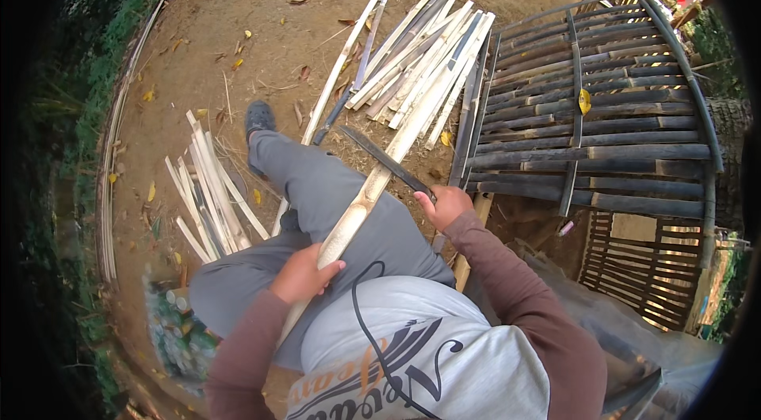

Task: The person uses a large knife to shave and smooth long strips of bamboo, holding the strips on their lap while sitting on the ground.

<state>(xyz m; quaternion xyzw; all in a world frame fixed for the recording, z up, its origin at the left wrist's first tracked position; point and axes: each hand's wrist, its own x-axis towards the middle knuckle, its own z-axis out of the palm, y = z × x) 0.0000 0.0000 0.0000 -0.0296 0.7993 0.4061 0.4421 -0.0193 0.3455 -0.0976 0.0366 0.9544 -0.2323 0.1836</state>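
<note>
with your left fingers wrapped round the split bamboo strip slanting over your thigh and your right fingers gripping the machete across it, you seem to be shaving, which calls for a shallow stroke next.

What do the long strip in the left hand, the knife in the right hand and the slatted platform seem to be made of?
Long strip: likely bamboo, pale and raw-looking, with node marks across it. Knife: probably steel, dark and dull, judging by its flat blade; the right hand mostly hides the handle. Slatted platform: bamboo, by the joints along its slats; its dark finish may be weathering.
</note>
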